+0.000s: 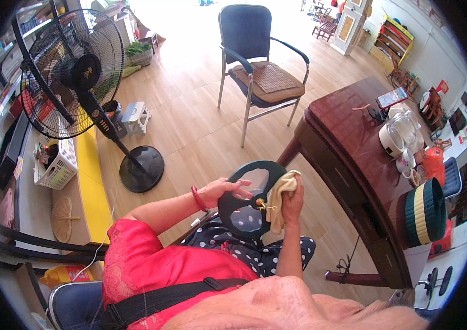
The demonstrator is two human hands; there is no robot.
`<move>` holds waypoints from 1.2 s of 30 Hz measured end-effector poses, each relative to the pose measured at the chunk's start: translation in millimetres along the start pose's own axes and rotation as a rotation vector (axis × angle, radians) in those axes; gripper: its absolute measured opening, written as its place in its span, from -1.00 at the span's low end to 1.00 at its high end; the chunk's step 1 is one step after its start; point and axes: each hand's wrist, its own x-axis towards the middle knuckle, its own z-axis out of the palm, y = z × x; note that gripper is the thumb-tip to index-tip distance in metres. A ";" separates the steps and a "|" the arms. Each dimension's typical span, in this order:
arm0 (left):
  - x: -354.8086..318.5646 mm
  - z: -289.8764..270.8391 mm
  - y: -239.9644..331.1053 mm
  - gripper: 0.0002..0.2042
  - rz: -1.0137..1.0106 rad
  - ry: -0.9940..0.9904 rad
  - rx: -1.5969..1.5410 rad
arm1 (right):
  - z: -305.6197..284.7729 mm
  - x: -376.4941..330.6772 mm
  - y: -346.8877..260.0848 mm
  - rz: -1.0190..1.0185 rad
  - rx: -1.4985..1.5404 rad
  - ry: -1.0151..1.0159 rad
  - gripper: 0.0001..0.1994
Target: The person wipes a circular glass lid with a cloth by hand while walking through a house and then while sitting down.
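Observation:
A dark green round frame (239,206), shaped like a disc with a large crescent opening and a small gold tassel hanging at its middle, sits upright over my lap. My left hand (223,190) grips the frame's left rim, with a red bangle on that wrist. My right hand (294,199) presses a folded yellowish cloth (278,202) against the frame's right side. Beneath is my navy polka-dot skirt.
A dark red wooden table (349,143) stands at the right with a glass kettle, cups and a phone. A blue chair (258,60) with a mat sits ahead. A black standing fan (76,77) is at the left, beside a white basket.

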 end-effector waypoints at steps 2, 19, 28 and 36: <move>3.4 -8.5 -6.2 -0.47 -0.027 0.041 -0.109 | 8.8 -7.5 11.8 0.011 -0.124 -0.060 -0.52; 21.1 15.7 -17.5 -0.50 0.266 0.252 -0.037 | 71.4 -38.7 -83.6 -0.111 0.081 0.037 -0.67; 15.9 9.1 -11.7 -0.46 0.299 0.008 -0.382 | 95.4 -20.0 -107.2 -0.389 0.096 -0.093 -0.64; 9.1 1.3 -0.2 -0.38 0.261 0.183 -0.374 | 67.6 -56.4 -81.7 -0.457 -0.249 -0.158 -0.61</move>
